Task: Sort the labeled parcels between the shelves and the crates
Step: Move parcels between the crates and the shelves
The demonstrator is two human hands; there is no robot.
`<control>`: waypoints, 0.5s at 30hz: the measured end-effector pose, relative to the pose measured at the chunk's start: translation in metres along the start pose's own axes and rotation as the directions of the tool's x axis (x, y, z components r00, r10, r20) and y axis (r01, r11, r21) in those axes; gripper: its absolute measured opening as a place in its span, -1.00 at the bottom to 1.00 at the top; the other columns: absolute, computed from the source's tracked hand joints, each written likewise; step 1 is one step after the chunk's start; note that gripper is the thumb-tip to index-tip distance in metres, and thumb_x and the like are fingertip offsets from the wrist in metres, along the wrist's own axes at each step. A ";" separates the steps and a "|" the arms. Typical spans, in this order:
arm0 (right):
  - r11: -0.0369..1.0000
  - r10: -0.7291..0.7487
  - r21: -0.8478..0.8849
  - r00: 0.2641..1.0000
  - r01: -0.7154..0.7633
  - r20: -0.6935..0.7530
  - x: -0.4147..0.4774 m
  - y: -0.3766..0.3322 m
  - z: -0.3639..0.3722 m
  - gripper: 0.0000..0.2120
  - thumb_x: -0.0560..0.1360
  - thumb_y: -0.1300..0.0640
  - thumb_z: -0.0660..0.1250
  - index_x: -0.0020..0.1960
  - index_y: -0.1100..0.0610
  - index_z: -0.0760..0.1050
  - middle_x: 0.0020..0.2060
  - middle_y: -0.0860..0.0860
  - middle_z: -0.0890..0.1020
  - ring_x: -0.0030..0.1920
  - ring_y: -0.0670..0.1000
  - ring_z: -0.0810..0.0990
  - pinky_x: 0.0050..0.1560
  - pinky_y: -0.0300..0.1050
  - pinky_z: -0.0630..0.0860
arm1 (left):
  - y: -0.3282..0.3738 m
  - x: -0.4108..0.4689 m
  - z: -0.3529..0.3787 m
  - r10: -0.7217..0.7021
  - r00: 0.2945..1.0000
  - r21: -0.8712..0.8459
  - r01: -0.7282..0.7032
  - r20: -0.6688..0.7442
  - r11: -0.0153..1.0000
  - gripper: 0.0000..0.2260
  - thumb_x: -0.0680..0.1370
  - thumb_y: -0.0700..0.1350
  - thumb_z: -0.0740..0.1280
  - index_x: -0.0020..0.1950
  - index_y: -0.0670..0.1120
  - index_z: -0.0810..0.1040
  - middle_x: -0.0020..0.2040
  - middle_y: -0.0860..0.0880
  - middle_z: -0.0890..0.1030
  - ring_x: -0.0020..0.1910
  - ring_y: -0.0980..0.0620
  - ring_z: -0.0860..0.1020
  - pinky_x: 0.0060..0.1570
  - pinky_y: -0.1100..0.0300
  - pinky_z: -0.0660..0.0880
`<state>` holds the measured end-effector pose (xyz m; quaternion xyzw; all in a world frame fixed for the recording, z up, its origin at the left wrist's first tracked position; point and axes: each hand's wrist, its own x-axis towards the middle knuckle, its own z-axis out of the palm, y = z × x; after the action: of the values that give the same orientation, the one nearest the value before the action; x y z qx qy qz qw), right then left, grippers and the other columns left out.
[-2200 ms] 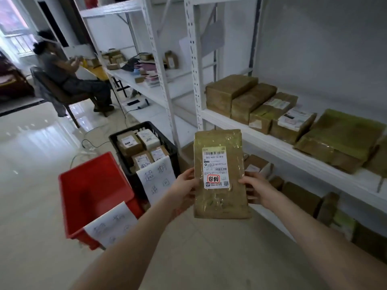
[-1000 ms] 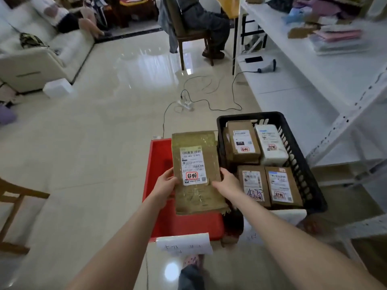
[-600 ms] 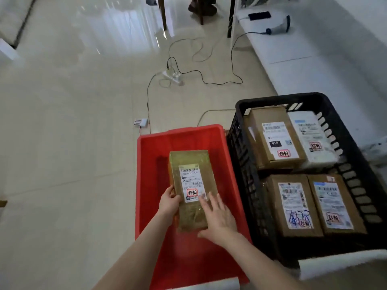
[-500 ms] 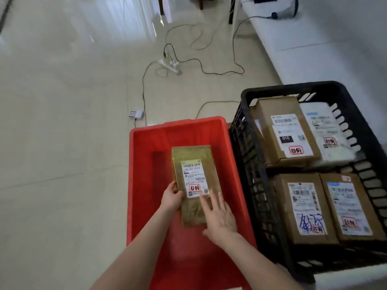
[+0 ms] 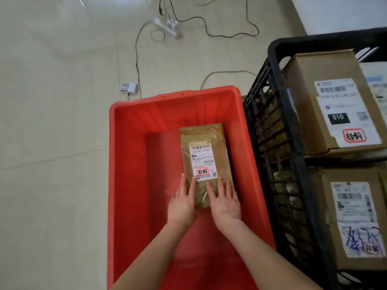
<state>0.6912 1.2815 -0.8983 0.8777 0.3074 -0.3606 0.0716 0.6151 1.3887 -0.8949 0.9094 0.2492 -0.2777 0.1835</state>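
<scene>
We see the left hand [image 5: 183, 203] and the right hand [image 5: 225, 200] laid flat, fingers straight, on the near end of the brown parcel [image 5: 206, 162]; neither grips it. The parcel lies label-up on the floor of the red crate [image 5: 129, 164], towards its right side. Just beside it stands the black crate [image 5: 293, 143], holding labeled boxes. Beyond, cables [image 5: 209, 32] cross the tiled floor.

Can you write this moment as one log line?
flat brown film-wrapped parcel: label up in red plastic crate | left hand: resting on parcel | right hand: resting on parcel
</scene>
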 end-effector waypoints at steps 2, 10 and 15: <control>1.000 0.009 0.010 1.000 -0.009 -0.010 0.007 0.000 -0.002 -0.40 0.63 0.25 -0.02 0.56 -0.05 -0.21 0.54 0.17 -0.23 0.53 0.24 -0.20 0.51 0.11 -0.08 | 0.000 0.007 0.000 -0.005 0.999 0.058 0.007 -0.037 0.998 -0.21 0.54 -0.07 0.29 0.57 -0.01 -0.20 0.55 -0.16 -0.28 0.51 -0.13 0.14 0.34 0.08 0.29; 0.998 -0.004 0.068 1.000 0.006 -0.020 -0.001 0.005 -0.027 -0.27 0.57 0.27 0.15 0.57 -0.02 -0.19 0.55 0.15 -0.20 0.54 0.21 -0.18 0.52 0.05 -0.04 | 0.016 0.002 -0.028 -0.053 0.998 0.131 0.049 0.031 0.990 -0.06 0.46 -0.03 0.44 0.56 -0.03 -0.20 0.56 -0.13 -0.24 0.50 -0.13 0.14 0.35 0.05 0.33; 0.990 -0.024 0.139 0.995 0.037 -0.096 -0.047 0.007 -0.065 -0.22 0.53 0.26 0.24 0.57 -0.01 -0.14 0.55 0.14 -0.12 0.54 0.18 -0.12 0.49 0.04 0.06 | 0.040 -0.033 -0.072 -0.003 1.000 0.218 0.003 0.000 0.976 -0.08 0.46 -0.01 0.43 0.56 -0.05 -0.16 0.57 -0.13 -0.13 0.53 -0.09 0.04 0.43 0.07 0.21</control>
<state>0.7076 1.2760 -0.8201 0.8917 0.2976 -0.3409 -0.0106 0.6436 1.3791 -0.8114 0.9236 0.2186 -0.3039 0.0825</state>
